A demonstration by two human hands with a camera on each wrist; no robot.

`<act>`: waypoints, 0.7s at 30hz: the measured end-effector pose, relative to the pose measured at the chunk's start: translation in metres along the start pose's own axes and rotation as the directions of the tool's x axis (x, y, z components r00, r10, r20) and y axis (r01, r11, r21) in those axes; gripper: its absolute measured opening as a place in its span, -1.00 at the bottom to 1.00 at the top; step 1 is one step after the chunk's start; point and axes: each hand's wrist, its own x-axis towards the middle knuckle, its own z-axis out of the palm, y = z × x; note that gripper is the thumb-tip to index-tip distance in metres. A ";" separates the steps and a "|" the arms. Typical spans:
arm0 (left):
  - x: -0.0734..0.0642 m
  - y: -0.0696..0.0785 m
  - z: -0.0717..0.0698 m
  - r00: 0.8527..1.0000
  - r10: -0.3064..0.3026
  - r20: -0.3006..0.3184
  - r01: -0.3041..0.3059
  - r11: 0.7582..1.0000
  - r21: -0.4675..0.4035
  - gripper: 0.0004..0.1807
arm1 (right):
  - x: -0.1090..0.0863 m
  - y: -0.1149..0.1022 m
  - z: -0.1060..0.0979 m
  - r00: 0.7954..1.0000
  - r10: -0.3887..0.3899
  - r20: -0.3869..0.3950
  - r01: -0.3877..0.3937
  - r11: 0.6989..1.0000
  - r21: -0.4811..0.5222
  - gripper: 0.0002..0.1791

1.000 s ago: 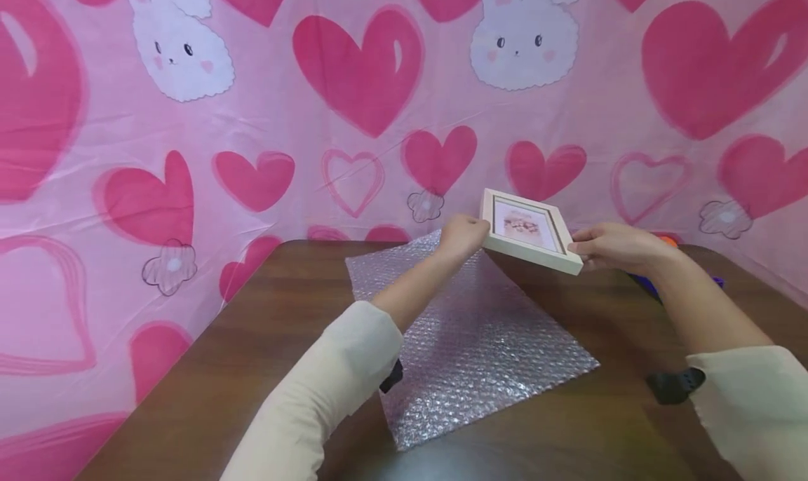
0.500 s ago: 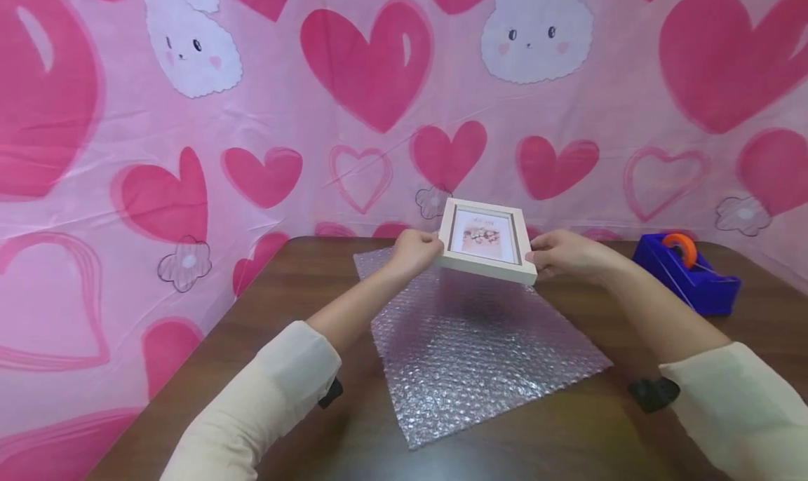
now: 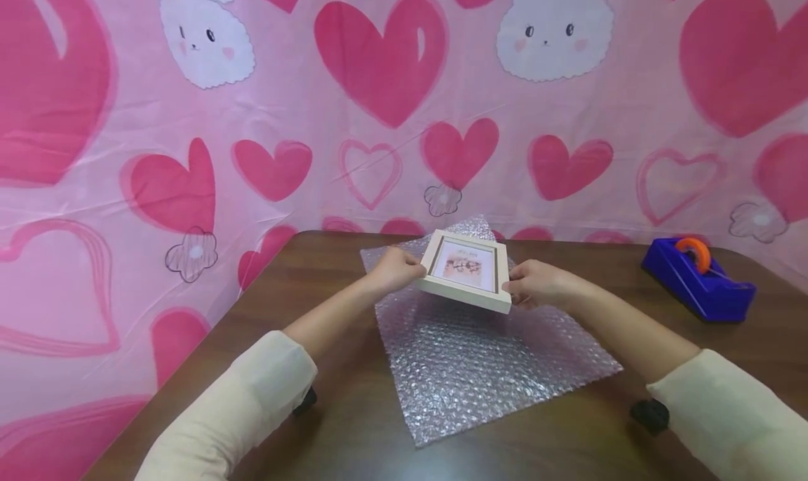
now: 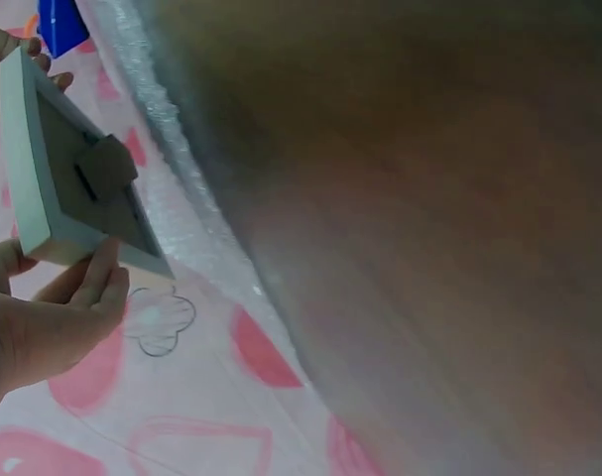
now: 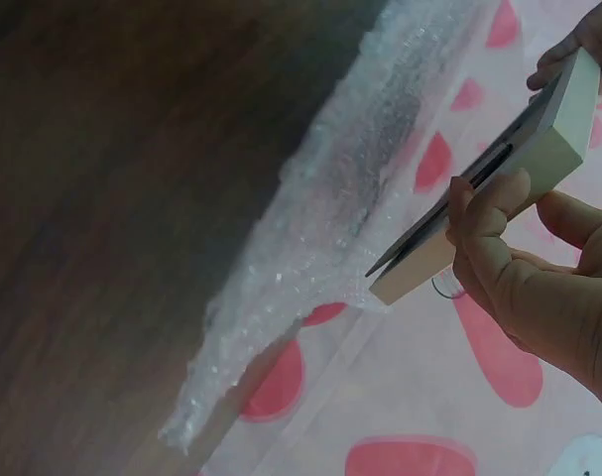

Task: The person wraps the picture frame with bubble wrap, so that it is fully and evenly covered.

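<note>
A pale wooden picture frame (image 3: 466,265) with a small flower print is held up over a sheet of bubble wrap (image 3: 461,376). My left hand (image 3: 396,271) grips its left side, thumb on the front edge and fingers at the back, as the left wrist view shows. On the opposite side my right hand (image 3: 543,285) pinches the frame between thumb and fingers. The frame tilts, its picture facing up towards me. In the left wrist view the frame's back (image 4: 72,169) shows a brown stand flap (image 4: 109,169). The bubble wrap lies slantwise on the table.
To the right on the brown wooden table (image 3: 341,425) stands a blue tape dispenser (image 3: 701,285) with an orange tape roll (image 3: 693,253). Behind the table hangs a pink cloth (image 3: 278,60) printed with hearts and rabbits.
Both hands have brought the picture frame leftwards and lower, from the right far side to above the bubble wrap. The tape dispenser, mostly hidden by the right arm before, now shows fully.
</note>
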 end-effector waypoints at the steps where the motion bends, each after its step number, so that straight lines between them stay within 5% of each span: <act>1: -0.001 -0.002 0.000 1.000 0.001 0.014 -0.001 1.000 0.013 -0.75 | 0.001 0.001 0.002 1.000 0.005 0.005 -0.005 1.000 -0.008 -0.69; 12: -0.008 -0.015 -0.001 0.984 0.063 0.168 -0.089 0.984 0.152 -0.79 | 0.004 0.006 0.013 0.998 0.034 0.053 -0.030 0.997 -0.064 -0.66; 21: -0.005 -0.020 -0.002 0.977 -0.020 0.212 -0.017 0.986 0.167 -0.78 | 0.007 0.007 0.026 0.995 0.100 0.018 -0.093 0.971 -0.221 -0.68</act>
